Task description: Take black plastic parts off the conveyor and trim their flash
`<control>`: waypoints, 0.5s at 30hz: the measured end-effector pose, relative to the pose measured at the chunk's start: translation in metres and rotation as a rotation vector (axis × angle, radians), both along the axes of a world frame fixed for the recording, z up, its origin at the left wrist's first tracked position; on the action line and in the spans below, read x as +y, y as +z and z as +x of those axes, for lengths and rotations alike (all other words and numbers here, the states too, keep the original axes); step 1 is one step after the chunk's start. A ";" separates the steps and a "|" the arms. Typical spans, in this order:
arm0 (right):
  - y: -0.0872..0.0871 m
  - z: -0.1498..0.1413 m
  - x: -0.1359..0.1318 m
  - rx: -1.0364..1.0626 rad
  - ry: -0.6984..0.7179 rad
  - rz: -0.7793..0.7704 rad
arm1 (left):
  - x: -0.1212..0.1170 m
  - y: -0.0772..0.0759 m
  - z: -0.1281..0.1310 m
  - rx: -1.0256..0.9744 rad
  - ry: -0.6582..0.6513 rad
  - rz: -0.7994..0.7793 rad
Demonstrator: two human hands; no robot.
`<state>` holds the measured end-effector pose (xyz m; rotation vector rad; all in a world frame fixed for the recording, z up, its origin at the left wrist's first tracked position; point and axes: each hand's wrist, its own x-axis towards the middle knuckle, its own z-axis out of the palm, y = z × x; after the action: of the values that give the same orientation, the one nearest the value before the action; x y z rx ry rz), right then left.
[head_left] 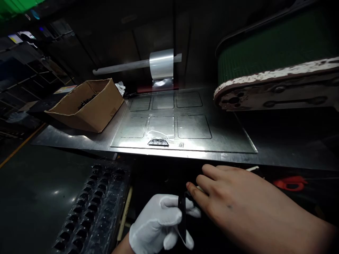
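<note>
A person's left hand (159, 222), in a white glove, closes its grip around a thin, flat black strip-shaped part (182, 218), held upright on edge between thumb and fingers low in the frame, just below the front edge of a polished steel table (278, 155). The bare right hand (225, 194) reaches in from the right, fingers loosely extended and its grip open, holding nothing; its fingertips (191, 187) sit just beside the top of the black part, though whether they touch it cannot be told.

On the table lies a flat metal plate marked with six rounded rectangular outlines (196, 141) in two rows. A small dark trapezoid-shaped piece (158, 142) rests at the plate's near edge, with a wisp of clear film above it. Behind the plate, a roll of clear plastic film (161, 64) hangs on a pale horizontal rod (119, 67). At the left of the table, an open brown cardboard box (90, 106) sits tilted, dark small parts visible inside.

A clear plastic blister tray with rows of dark pockets (92, 211) lies to the left of the gloved hand, below the table. To the right, a green conveyor belt with a worn white edge (278, 46) juts over the table, and a red object (290, 183) lies in shadow near the bare wrist.
</note>
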<state>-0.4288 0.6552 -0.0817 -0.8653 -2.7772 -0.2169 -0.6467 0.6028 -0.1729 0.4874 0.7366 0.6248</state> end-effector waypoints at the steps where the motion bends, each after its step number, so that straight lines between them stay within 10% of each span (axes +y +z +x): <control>1: 0.003 -0.004 -0.001 -0.002 0.008 0.009 | 0.000 0.001 -0.001 0.013 -0.009 -0.001; 6: 0.010 -0.012 0.000 -0.023 0.053 -0.025 | -0.001 -0.001 -0.003 -0.024 -0.032 0.007; 15: -0.016 0.022 -0.009 0.267 -0.121 -0.378 | 0.000 0.005 -0.014 -0.244 0.355 0.103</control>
<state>-0.4066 0.6464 -0.0975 -1.0596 -2.5528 0.3895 -0.6605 0.6030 -0.1683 0.3680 0.5636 1.0393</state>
